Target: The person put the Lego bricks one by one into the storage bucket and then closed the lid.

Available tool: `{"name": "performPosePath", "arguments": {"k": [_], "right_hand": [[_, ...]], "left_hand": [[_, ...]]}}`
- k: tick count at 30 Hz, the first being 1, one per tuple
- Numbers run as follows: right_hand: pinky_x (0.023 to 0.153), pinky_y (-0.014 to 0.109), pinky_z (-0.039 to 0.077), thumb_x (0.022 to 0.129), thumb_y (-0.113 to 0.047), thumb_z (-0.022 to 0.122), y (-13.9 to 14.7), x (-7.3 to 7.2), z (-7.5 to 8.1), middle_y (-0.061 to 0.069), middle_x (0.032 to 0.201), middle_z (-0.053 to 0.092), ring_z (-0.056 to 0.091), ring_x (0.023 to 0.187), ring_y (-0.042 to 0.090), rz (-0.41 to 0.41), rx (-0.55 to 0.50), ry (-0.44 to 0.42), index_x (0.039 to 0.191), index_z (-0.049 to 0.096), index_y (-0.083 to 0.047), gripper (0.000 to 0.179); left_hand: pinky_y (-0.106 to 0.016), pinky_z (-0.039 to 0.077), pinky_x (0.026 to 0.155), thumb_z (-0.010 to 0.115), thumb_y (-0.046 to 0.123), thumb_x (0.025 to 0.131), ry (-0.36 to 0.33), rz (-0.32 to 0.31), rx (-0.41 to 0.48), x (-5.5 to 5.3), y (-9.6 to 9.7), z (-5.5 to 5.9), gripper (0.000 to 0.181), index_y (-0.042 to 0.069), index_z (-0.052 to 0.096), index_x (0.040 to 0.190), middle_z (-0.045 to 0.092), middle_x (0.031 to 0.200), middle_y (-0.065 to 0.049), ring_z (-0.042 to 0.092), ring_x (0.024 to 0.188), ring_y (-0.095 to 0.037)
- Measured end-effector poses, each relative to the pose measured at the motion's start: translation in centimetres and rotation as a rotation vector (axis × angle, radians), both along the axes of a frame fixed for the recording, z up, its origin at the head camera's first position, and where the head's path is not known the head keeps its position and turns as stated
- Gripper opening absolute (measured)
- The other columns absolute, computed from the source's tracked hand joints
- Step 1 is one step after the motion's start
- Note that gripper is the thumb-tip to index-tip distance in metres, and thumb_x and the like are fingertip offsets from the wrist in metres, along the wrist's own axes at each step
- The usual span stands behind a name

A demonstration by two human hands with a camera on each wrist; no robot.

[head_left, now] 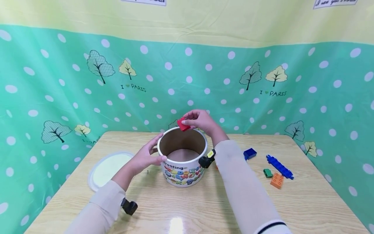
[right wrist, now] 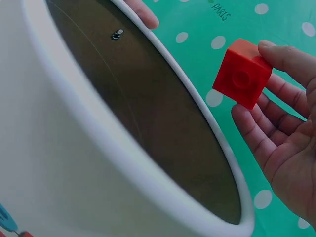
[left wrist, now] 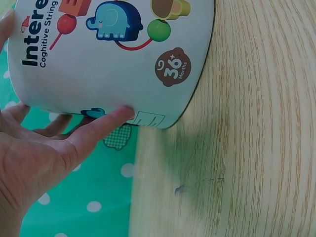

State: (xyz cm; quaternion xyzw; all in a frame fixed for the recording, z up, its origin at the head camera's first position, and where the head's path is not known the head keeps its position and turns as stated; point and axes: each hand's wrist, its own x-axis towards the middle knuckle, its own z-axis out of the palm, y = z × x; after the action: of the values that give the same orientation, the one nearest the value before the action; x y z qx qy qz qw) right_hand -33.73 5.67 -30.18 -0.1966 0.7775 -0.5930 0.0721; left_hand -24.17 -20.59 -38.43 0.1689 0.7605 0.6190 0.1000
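We take the white tub [head_left: 183, 174] as the centre of our clock, with twelve at the far side. It stands upright on the wooden table [head_left: 309, 204], and coloured letters are printed on its wall. At twelve o'clock, above the far rim, we see the red block [head_left: 183, 124]. The right hand [head_left: 201, 122] pinches it between thumb and fingers; in the right wrist view the block is apart from the rim. At nine o'clock the left hand [head_left: 146, 156] rests against the outside of the tub, its fingers rather straight and spread, the thumb just at the rim. Toward eight o'clock, partly behind the left forearm, lies the round white lid [head_left: 114, 167]. At three o'clock we find the dark blue block [head_left: 250, 153]. Between three and four, farther out, there are the long blue strip [head_left: 279, 167], the small green block [head_left: 267, 173] and the orange block [head_left: 277, 180], these last two close together.
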Motion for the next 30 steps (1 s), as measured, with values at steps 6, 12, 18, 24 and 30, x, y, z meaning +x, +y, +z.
{"name": "performPosePath", "arguments": {"k": [6,12,18,24,30], "right_hand": [[0.081,0.042,0.056,0.086,-0.016,0.075,0.6,0.0,0.2,0.013,0.103,0.062,0.061,0.095,0.032,-0.028,-0.011,0.016,0.111,0.065,-0.001,0.031],[0.081,0.04,0.056,0.086,-0.014,0.075,2.2,0.3,1.1,0.014,0.104,0.062,0.061,0.095,0.032,-0.031,0.075,0.05,0.108,0.064,-0.001,0.028],[0.077,0.035,0.056,0.084,-0.014,0.077,3.6,1.4,1.0,0.014,0.106,0.062,0.063,0.089,0.029,0.013,0.189,0.081,0.108,0.066,-0.003,0.028],[0.082,0.04,0.054,0.084,-0.015,0.077,5.0,2.3,0.6,0.015,0.112,0.06,0.059,0.095,0.028,0.003,0.208,0.133,0.11,0.067,-0.006,0.029],[0.082,0.038,0.054,0.084,-0.016,0.077,6.1,2.9,0.2,0.007,0.108,0.063,0.059,0.1,0.025,-0.054,0.232,0.14,0.111,0.066,-0.009,0.03]], "left_hand": [[-0.049,0.056,0.082,0.077,0.02,0.084,-0.007,-0.008,0.023,-0.1,0.3,0.1,0.092,0.03,0.021,0.156,0.024,0.156,-0.017,0.028,0.137,-0.048],[-0.049,0.055,0.082,0.081,0.021,0.08,-0.025,-0.012,0.045,0.0,0.2,0.3,0.097,0.028,0.021,0.156,0.021,0.156,-0.019,0.026,0.138,-0.049],[-0.049,0.055,0.082,0.08,0.02,0.081,-0.026,-0.016,0.046,0.0,0.1,0.1,0.097,0.027,0.02,0.156,0.019,0.158,-0.018,0.025,0.138,-0.049],[-0.049,0.055,0.081,0.08,0.021,0.08,-0.023,-0.013,0.059,0.0,0.1,0.1,0.097,0.028,0.02,0.156,0.018,0.157,-0.018,0.025,0.138,-0.05],[-0.049,0.055,0.081,0.08,0.021,0.081,-0.014,-0.012,0.047,-0.2,0.1,-0.1,0.096,0.027,0.02,0.156,0.02,0.157,-0.018,0.026,0.137,-0.05]]}}
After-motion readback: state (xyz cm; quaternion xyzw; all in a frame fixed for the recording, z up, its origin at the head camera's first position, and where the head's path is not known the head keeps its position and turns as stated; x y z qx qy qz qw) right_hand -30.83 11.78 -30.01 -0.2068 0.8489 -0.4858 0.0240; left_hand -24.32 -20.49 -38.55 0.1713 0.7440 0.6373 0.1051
